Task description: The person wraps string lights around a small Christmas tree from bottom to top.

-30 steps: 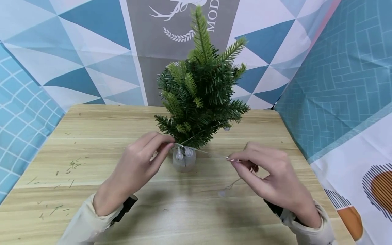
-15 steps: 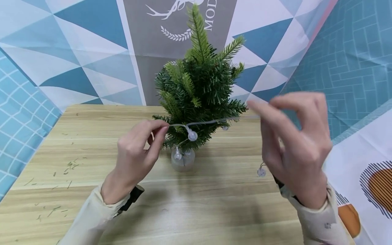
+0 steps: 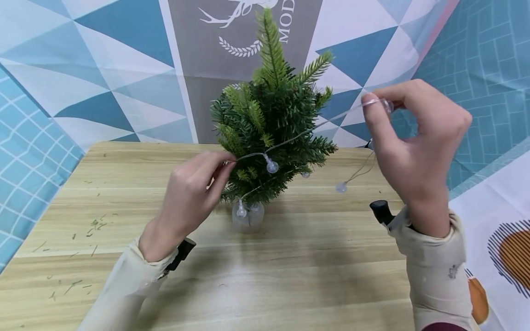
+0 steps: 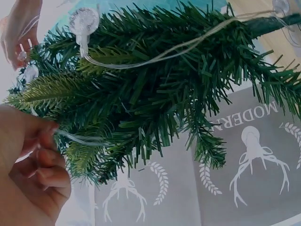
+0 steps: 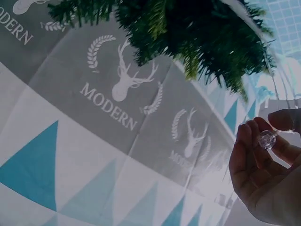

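Observation:
A small artificial Christmas tree (image 3: 277,119) stands on the wooden table in a pale round base (image 3: 248,219). A string of lights (image 3: 272,165) with clear ball bulbs crosses its front. My left hand (image 3: 188,202) pinches the wire at the tree's lower left. Raised to the right of the tree, my right hand (image 3: 418,138) pinches the same string, and a bulb (image 5: 267,139) shows by its fingers in the right wrist view. A loose end with a bulb (image 3: 341,187) dangles below that hand. In the left wrist view, another bulb (image 4: 84,21) lies against the branches.
The wooden table (image 3: 290,285) has green needle scraps (image 3: 97,224) scattered on its left. Patterned cloth (image 3: 136,69) hangs behind the tree, and blue cloth (image 3: 492,69) hangs at the right. A black wrist mount sits on each forearm.
My right hand has risen and moved right, drawing the string up across the tree's front. My left hand has moved up a little, still pinching the wire.

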Demonstrator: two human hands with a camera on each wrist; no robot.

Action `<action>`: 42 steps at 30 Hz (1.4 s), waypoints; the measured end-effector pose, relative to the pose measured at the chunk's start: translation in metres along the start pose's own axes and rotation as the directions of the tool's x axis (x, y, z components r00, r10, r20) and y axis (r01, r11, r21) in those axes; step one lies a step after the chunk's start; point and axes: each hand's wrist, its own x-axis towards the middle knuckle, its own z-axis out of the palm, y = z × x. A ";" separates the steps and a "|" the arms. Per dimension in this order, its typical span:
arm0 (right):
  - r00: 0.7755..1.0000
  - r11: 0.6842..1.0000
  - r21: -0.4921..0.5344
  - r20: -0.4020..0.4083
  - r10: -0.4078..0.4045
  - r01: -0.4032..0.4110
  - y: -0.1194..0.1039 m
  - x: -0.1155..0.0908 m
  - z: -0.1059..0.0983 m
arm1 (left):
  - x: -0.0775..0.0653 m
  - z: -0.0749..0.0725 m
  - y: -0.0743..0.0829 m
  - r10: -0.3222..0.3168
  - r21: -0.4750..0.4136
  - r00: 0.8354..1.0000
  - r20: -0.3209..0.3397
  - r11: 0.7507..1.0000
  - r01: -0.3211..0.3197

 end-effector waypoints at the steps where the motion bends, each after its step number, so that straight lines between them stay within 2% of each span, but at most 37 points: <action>1: 1.000 1.000 0.013 0.006 0.018 -0.018 0.002 0.002 0.000 | 0.000 0.001 -0.001 0.001 0.000 1.000 0.007 1.000 -0.001; 6: 0.987 0.982 0.128 0.098 0.125 -0.137 0.015 0.004 -0.004 | -0.001 0.002 -0.003 -0.015 0.017 0.999 0.040 1.000 0.014; 8: 0.969 0.964 0.172 0.173 0.175 -0.204 0.024 0.003 -0.005 | -0.001 0.003 -0.004 -0.014 0.035 0.998 0.059 0.999 0.012; 10: 0.939 0.940 0.204 0.271 0.213 -0.272 0.035 0.002 -0.006 | -0.001 0.005 -0.005 -0.004 0.048 0.998 0.067 0.999 0.001; 12: 0.885 0.912 0.209 0.391 0.252 -0.352 0.048 0.000 -0.006 | -0.003 0.008 -0.005 0.003 0.057 0.997 0.073 0.998 -0.007; 13: 0.850 0.902 0.195 0.455 0.265 -0.386 0.054 -0.002 -0.006 | -0.004 0.009 -0.005 0.005 0.064 0.997 0.078 0.998 -0.010; 16: 0.734 0.888 0.128 0.620 0.277 -0.443 0.072 -0.007 -0.007 | -0.007 0.013 -0.006 0.000 0.075 0.996 0.087 0.997 -0.007; 18: 0.665 0.895 0.082 0.699 0.262 -0.438 0.082 -0.012 -0.007 | -0.008 0.015 -0.006 -0.009 0.084 0.995 0.099 0.996 0.001; 20: 0.622 0.904 0.055 0.743 0.246 -0.423 0.091 -0.018 -0.005 | -0.009 0.017 -0.007 -0.020 0.094 0.994 0.109 0.996 0.009; 23: 0.589 0.902 0.038 0.769 0.248 -0.430 0.100 -0.027 0.002 | -0.010 0.018 -0.007 -0.035 0.105 0.992 0.117 0.994 0.023; 25: 0.556 0.899 -0.006 0.784 0.276 -0.438 0.102 -0.034 0.009 | -0.011 0.019 -0.008 -0.041 0.115 0.992 0.116 0.993 0.028; 27: 0.501 0.898 -0.081 0.807 0.313 -0.432 0.103 -0.042 0.016 | -0.012 0.019 -0.009 -0.043 0.128 0.992 0.115 0.991 0.028; 29: 0.445 0.910 -0.156 0.832 0.331 -0.384 0.101 -0.048 0.023 | -0.013 0.018 -0.010 -0.044 0.138 0.992 0.114 0.990 0.028; 30: 0.429 0.917 -0.183 0.839 0.334 -0.356 0.100 -0.051 0.026 | -0.014 0.018 -0.010 -0.046 0.142 0.992 0.114 0.989 0.029; 32: 0.426 0.927 -0.209 0.841 0.333 -0.311 0.099 -0.057 0.031 | -0.015 0.017 -0.011 -0.051 0.150 0.992 0.116 0.988 0.034; 35: 0.474 0.933 -0.195 0.818 0.326 -0.304 0.099 -0.063 0.033 | -0.015 0.017 -0.013 -0.064 0.156 0.991 0.120 0.987 0.044; 39: 0.542 0.907 -0.147 0.760 0.360 -0.395 0.101 -0.068 0.030 | -0.017 0.017 -0.015 -0.080 0.163 0.988 0.131 0.985 0.058; 41: 0.564 0.887 -0.094 0.740 0.365 -0.451 0.104 -0.068 0.027 | -0.018 0.016 -0.017 -0.088 0.168 0.987 0.137 0.984 0.064; 42: 0.566 0.872 -0.068 0.736 0.371 -0.484 0.107 -0.068 0.026 | -0.018 0.016 -0.017 -0.093 0.172 0.986 0.140 0.983 0.068</action>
